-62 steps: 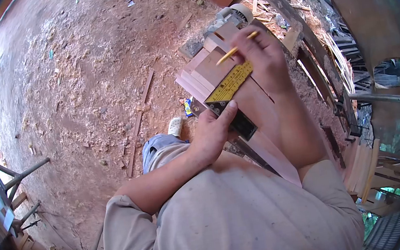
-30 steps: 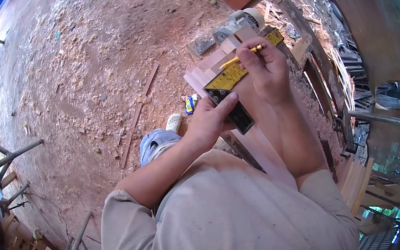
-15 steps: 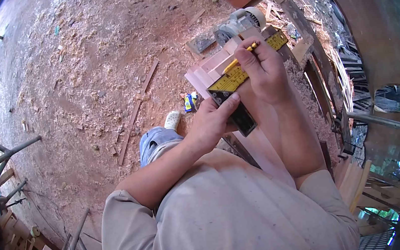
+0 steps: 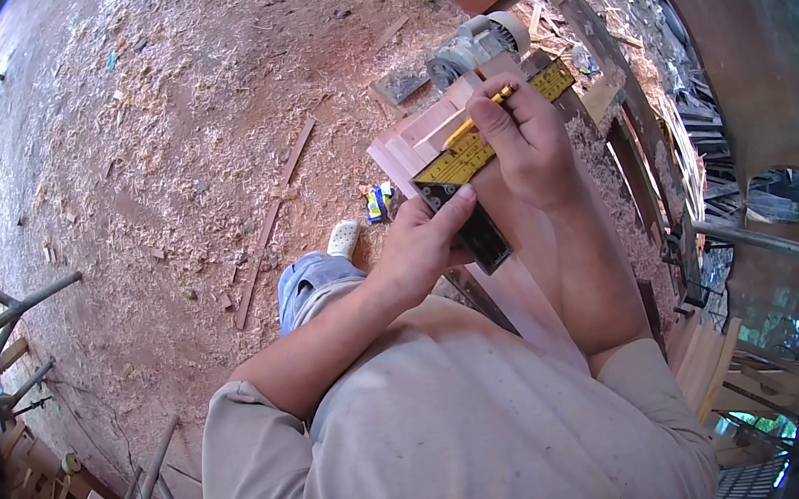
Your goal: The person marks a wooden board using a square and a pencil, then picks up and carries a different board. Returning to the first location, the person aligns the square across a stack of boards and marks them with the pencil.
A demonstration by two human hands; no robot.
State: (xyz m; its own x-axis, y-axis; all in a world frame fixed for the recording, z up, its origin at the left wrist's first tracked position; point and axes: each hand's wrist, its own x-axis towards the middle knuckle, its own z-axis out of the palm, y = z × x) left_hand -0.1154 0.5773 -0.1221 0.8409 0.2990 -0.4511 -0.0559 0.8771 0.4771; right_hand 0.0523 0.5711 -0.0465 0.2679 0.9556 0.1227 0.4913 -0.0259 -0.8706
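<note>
The left hand (image 4: 416,247) clamps the square (image 4: 487,238) flat across the far end of the board (image 4: 410,137), and the right hand (image 4: 527,147) pinches a pencil (image 4: 477,113) against the square's yellow blade, so marking looks under way, though no finished line shows.
</note>
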